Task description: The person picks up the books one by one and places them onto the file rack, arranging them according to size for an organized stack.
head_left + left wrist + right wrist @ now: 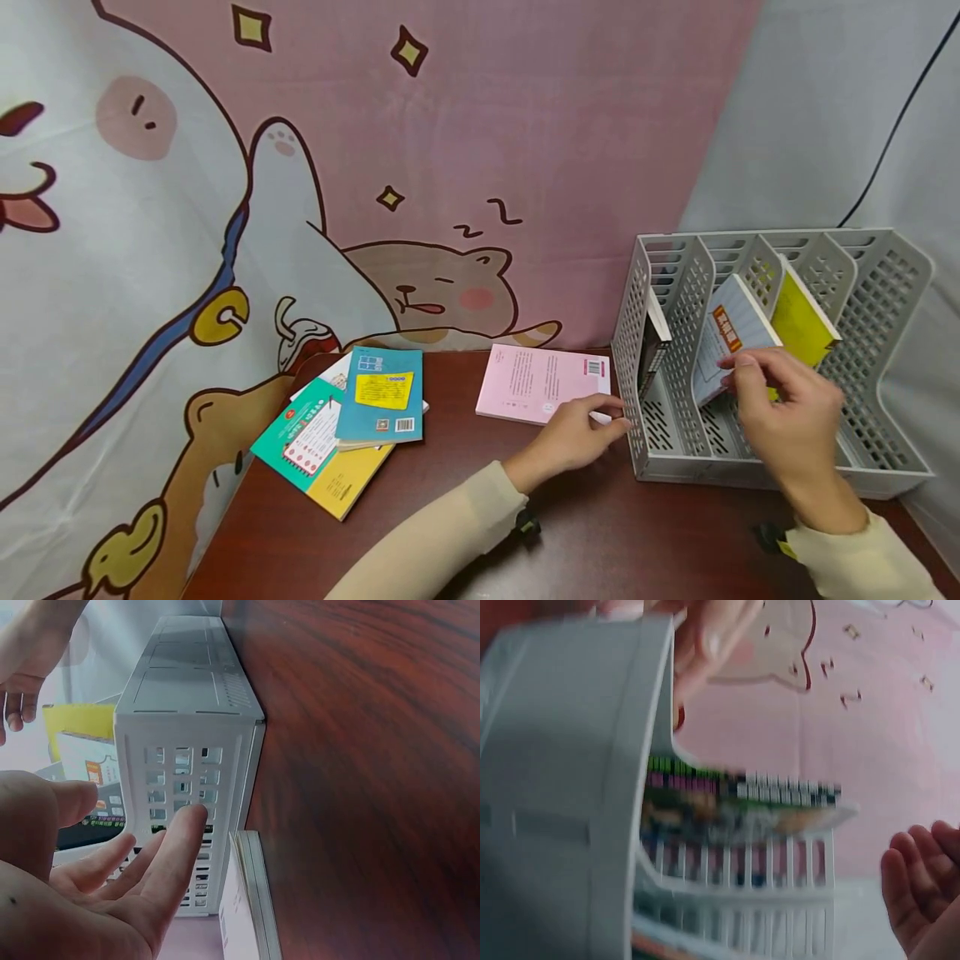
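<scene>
A light grey file organizer (675, 471) with perforated dividers stands at the right of the table. My left hand (573, 437) is at its left side wall, fingers extended, fingertips right at the wall in the left wrist view. In front of the organizer my right hand (791, 408) hovers with loosely bent fingers and holds nothing. A white-and-blue book (731, 333) leans in one compartment, overlapped by the right fingertips in the head view. To its left stands a dark-covered book (654, 350), to its right a yellow book (802, 317). A pink book (536, 379) lies flat beside the left hand.
At the table's left lies a loose pile: a blue book (382, 375) with a yellow label over a green-and-yellow book (322, 450) and a white one. Behind the table hangs a pink cartoon cloth (585, 150). A dark cable (892, 142) runs down behind the organizer.
</scene>
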### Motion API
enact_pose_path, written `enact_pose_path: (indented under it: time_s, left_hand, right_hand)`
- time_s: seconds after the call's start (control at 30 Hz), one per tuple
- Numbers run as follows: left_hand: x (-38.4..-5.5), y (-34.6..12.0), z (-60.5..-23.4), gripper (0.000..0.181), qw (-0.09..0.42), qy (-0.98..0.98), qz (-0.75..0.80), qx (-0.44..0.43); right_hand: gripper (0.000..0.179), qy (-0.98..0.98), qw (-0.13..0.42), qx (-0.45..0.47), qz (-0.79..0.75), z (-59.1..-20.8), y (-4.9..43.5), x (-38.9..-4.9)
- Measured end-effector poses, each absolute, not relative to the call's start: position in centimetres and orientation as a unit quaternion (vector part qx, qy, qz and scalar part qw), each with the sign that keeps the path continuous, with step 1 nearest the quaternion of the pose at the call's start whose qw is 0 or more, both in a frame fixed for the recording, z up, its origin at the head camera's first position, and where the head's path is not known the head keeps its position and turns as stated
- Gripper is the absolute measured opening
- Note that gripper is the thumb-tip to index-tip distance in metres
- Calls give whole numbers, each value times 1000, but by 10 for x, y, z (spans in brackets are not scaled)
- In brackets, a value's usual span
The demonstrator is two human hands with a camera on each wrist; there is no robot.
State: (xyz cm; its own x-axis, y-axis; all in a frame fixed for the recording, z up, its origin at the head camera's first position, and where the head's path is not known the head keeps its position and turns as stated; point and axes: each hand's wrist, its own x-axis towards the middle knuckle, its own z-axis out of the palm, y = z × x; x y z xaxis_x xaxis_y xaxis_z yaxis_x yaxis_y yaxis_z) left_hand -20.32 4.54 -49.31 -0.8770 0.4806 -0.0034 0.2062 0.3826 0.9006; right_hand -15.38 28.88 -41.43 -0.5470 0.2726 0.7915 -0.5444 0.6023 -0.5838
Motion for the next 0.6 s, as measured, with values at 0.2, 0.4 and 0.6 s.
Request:
enact_pose_path:
  time_s: [0.2,0.4,0.6]
  left_hand:
    - [-208,35,-490,35,133,797,551,209]
    - [-217,19,-483,35,101,796,559,207]
    - [-230,-2,-479,36,76,793,576,186]
  right_hand:
    - [20,-810,328,95,477,-424,254,-149]
    - [18,-841,173,112,500,-430,218,-146]
    - [32,-863,125,122,474,-441,189,-151]
